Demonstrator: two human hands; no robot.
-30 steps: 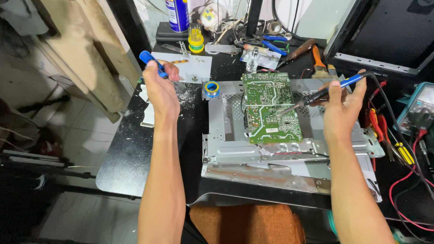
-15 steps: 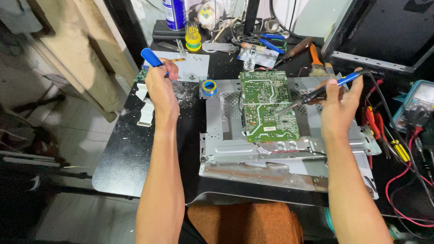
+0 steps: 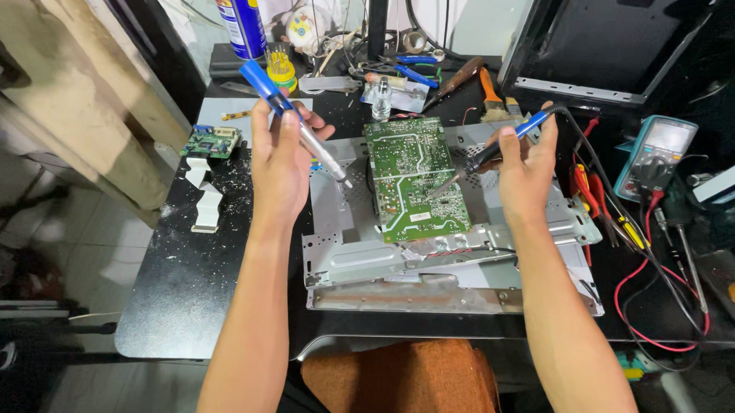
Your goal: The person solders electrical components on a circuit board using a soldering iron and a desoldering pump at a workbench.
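The green board [image 3: 417, 177] lies flat between the two hands, bare solder side up, on a grey metal chassis [image 3: 430, 266] that spreads below both wrists. It looks thin, stiff and light, and I'd call it fragile: those tiny joints want no pressing, so any lifting is best done by the edges, never across the face.

The right hand [image 3: 528, 167] is closed around a soldering iron [image 3: 500, 146], blue handle up by the fingers, black grip lower, the fine tip slanting down to the board's right edge; I can't tell whether it actually touches. That tip is probably hot, so the handle is the only place to hold it, and the cable trailing off past the right wrist may tug.

The left hand [image 3: 281, 159] is wrapped around a desoldering pump [image 3: 293, 122], blue cap above the knuckles, silver barrel angling down toward the board's left edge, nozzle just short of it. Smooth and rigid, it sits well in a full fist.

Outward now: a small green module [image 3: 212, 142] and white ribbon strips [image 3: 205, 197] lie left of the left hand on a black table [image 3: 185, 290] speckled with debris. Beyond the fingers, pliers [image 3: 413, 70], a brush [image 3: 492, 93], a spray can [image 3: 237, 15]. Right of the right hand, a teal multimeter [image 3: 656, 157] with red leads [image 3: 650, 281].
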